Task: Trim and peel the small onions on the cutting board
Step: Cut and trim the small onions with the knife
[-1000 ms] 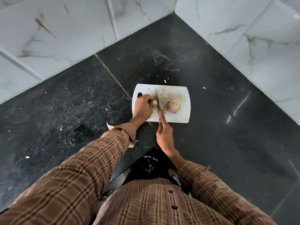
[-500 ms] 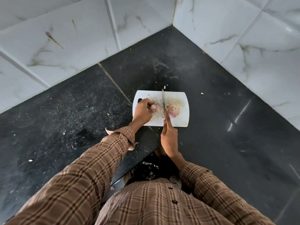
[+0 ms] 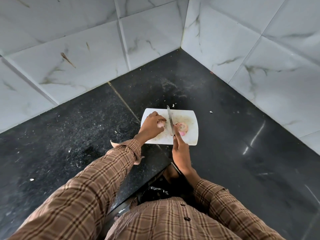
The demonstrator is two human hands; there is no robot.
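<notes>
Trimming is the step I judge to be in hand. My left hand (image 3: 152, 124) is curled down over one small onion (image 3: 160, 125) on the cutting board (image 3: 192, 137), fingertips pinching it so only a pale pink bit shows past my knuckles. My right hand (image 3: 180, 149) is wrapped around the knife (image 3: 170, 121) handle with the forefinger stretched along the spine. The blade runs away from me, just beside my left fingertips on their right, with its tip reaching the board's far edge.

A second onion (image 3: 182, 129) lies on the board just right of the blade, ahead of my right forefinger. It looks partly stripped, pinkish, with some skin or specks clinging, though I cannot tell how clean it is. Whether the blade touches either onion I cannot make out.

Next, as I judge it, the edge needs to come down on the exposed end of the onion under my left hand, close to my fingertips, so those fingers should stay tucked and the cut should be short. After that the loosened skin can be pulled off by hand.

No bowl or other container is visible; the board alone holds anything, carrying both onions and a smear of scraps around them. A few white flecks lie on the dark counter (image 3: 242, 153) beyond the board, ahead of both hands.
</notes>
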